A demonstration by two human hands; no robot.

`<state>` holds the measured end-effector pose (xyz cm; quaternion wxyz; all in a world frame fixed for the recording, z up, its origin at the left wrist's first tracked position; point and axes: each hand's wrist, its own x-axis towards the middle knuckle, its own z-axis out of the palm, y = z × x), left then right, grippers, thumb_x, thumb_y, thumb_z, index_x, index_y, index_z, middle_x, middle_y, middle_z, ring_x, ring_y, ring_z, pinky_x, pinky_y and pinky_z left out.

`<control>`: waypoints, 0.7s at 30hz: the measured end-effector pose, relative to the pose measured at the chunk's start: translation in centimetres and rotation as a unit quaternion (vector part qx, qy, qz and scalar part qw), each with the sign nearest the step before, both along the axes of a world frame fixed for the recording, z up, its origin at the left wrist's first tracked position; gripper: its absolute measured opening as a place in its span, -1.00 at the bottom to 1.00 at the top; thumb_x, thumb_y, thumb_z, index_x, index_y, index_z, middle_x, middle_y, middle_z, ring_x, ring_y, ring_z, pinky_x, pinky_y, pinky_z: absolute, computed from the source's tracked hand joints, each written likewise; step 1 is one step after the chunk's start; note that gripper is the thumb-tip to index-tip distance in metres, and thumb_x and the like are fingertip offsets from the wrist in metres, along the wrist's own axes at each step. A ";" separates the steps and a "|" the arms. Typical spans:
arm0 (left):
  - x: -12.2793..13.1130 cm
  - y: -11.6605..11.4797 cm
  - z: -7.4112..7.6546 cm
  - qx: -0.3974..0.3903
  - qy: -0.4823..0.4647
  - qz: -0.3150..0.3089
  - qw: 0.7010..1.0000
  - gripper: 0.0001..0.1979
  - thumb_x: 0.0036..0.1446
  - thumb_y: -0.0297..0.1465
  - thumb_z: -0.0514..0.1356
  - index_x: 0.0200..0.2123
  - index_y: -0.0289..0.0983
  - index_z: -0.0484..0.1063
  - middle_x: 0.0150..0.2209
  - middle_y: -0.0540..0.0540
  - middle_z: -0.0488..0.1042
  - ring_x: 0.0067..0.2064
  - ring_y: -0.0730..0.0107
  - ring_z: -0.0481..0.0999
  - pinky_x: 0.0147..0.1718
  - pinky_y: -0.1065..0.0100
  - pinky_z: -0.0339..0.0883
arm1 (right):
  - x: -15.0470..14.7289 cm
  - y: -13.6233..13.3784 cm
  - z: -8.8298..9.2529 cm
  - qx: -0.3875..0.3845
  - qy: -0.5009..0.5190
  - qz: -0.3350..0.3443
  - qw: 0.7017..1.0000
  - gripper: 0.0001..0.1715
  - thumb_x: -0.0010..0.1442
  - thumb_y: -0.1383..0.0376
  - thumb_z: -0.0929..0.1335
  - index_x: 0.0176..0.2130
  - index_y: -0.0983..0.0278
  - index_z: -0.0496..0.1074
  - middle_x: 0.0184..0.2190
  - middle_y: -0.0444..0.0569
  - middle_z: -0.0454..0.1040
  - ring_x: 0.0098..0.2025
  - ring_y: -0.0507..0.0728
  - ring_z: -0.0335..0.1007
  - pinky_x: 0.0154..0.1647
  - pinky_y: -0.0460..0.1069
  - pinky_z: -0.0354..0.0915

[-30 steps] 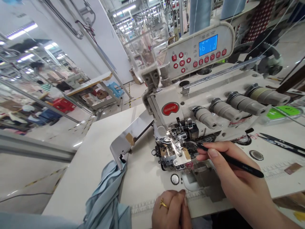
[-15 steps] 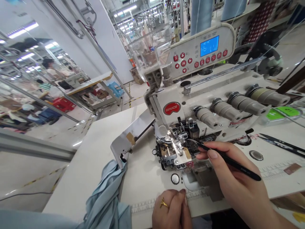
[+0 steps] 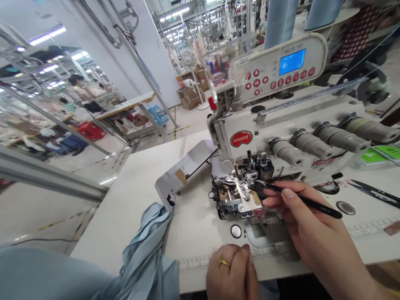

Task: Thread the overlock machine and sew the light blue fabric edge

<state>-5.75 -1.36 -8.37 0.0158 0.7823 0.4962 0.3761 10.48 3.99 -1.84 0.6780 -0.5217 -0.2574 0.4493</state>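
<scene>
Beyond the fingers (image 3: 288, 194) of the right hand (image 3: 315, 227), the sewing machine's (image 3: 296, 116) red badge (image 3: 241, 138) reads "BRUCE". Farther above them, a button (image 3: 256, 83) says "OK".

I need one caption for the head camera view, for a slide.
Right hand holding black tweezers at a sewing machine; left hand, with a gold ring, curled at the edge of the table.

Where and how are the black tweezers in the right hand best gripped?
The black tweezers are probably best gripped by the shaft, behind the slim tip, coming from the right: they point left toward the sewing machine's mechanism, the shaft slanting back rightward, so fingers there should leave the tip free.
</scene>
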 end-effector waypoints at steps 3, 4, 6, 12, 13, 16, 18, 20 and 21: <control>0.1 0.0 0.0 0.003 0.006 0.011 1.000 -0.77 0.17 -0.58 0.07 -0.16 -0.23 0.43 -0.36 -0.06 0.49 -0.35 0.30 0.47 -0.36 0.28 0.35 | -0.4 0.5 0.2 -0.009 0.075 0.005 0.997 -0.55 -0.16 -0.03 0.58 -0.33 0.16 0.54 -0.40 -0.08 0.63 -0.47 0.00 0.53 -0.35 -0.15 0.50; 0.2 -0.1 0.0 0.009 0.004 0.014 1.000 -0.77 0.17 -0.57 0.07 -0.17 -0.23 0.42 -0.37 -0.06 0.48 -0.36 0.30 0.46 -0.37 0.28 0.33 | -0.4 0.6 0.3 -0.015 0.093 0.007 0.996 -0.53 -0.21 -0.01 0.61 -0.36 0.17 0.54 -0.42 -0.09 0.63 -0.49 -0.02 0.52 -0.36 -0.19 0.48; 0.3 -0.1 -0.1 0.021 -0.004 0.018 1.000 -0.78 0.17 -0.56 0.05 -0.19 -0.22 0.41 -0.39 -0.04 0.47 -0.39 0.30 0.44 -0.40 0.28 0.29 | -0.3 0.7 0.4 -0.032 0.119 0.013 0.992 -0.51 -0.30 0.02 0.64 -0.38 0.17 0.55 -0.43 -0.10 0.63 -0.52 -0.04 0.51 -0.40 -0.23 0.46; 0.6 -0.2 -0.6 0.040 -0.030 0.016 0.999 -0.83 0.20 -0.52 0.02 -0.26 -0.25 0.40 -0.44 -0.04 0.42 -0.43 0.29 0.39 -0.46 0.22 0.17 | 0.3 0.3 1.3 -0.091 0.145 0.022 0.985 -0.45 -0.40 0.06 0.64 -0.37 0.21 0.58 -0.39 -0.04 0.64 -0.51 0.03 0.53 -0.42 -0.15 0.51; 0.6 -0.3 -0.6 0.041 -0.030 0.018 0.999 -0.83 0.20 -0.52 0.02 -0.29 -0.25 0.39 -0.46 -0.04 0.40 -0.44 0.29 0.38 -0.48 0.22 0.16 | 0.4 0.1 1.3 -0.097 0.139 0.013 0.986 -0.45 -0.38 0.05 0.63 -0.36 0.22 0.58 -0.38 -0.02 0.64 -0.51 0.04 0.53 -0.43 -0.14 0.52; 0.5 -0.3 -0.5 0.042 -0.025 0.015 0.999 -0.84 0.18 -0.53 0.03 -0.33 -0.24 0.38 -0.47 -0.04 0.39 -0.45 0.29 0.35 -0.49 0.21 0.14 | 0.8 -0.9 0.6 -0.069 0.085 0.007 0.994 -0.54 -0.21 0.03 0.59 -0.32 0.20 0.58 -0.34 -0.05 0.63 -0.48 0.05 0.55 -0.38 -0.13 0.53; 0.5 -0.4 -0.4 0.046 -0.027 0.015 0.998 -0.84 0.16 -0.54 0.04 -0.34 -0.24 0.38 -0.46 -0.04 0.39 -0.45 0.28 0.34 -0.50 0.21 0.13 | 1.4 -2.0 -0.2 -0.015 0.024 0.015 0.999 -0.70 0.00 0.06 0.52 -0.27 0.12 0.57 -0.31 -0.12 0.63 -0.43 0.03 0.56 -0.28 -0.14 0.54; 0.5 -0.4 -0.4 0.047 -0.031 0.018 0.998 -0.84 0.16 -0.54 0.04 -0.33 -0.24 0.39 -0.46 -0.04 0.40 -0.45 0.27 0.33 -0.50 0.20 0.12 | 2.2 -3.2 -0.7 0.044 -0.115 0.026 0.992 -0.83 0.22 0.14 0.41 -0.15 0.02 0.54 -0.26 -0.18 0.63 -0.32 0.04 0.58 -0.14 -0.14 0.52; 0.6 -0.4 -0.4 0.048 -0.032 0.018 0.998 -0.83 0.16 -0.54 0.03 -0.33 -0.24 0.39 -0.46 -0.03 0.39 -0.46 0.27 0.33 -0.50 0.20 0.12 | 2.5 -3.6 -0.8 0.065 -0.199 0.029 0.978 -0.80 0.26 0.18 0.38 -0.10 -0.01 0.53 -0.24 -0.18 0.63 -0.25 0.06 0.59 -0.09 -0.12 0.51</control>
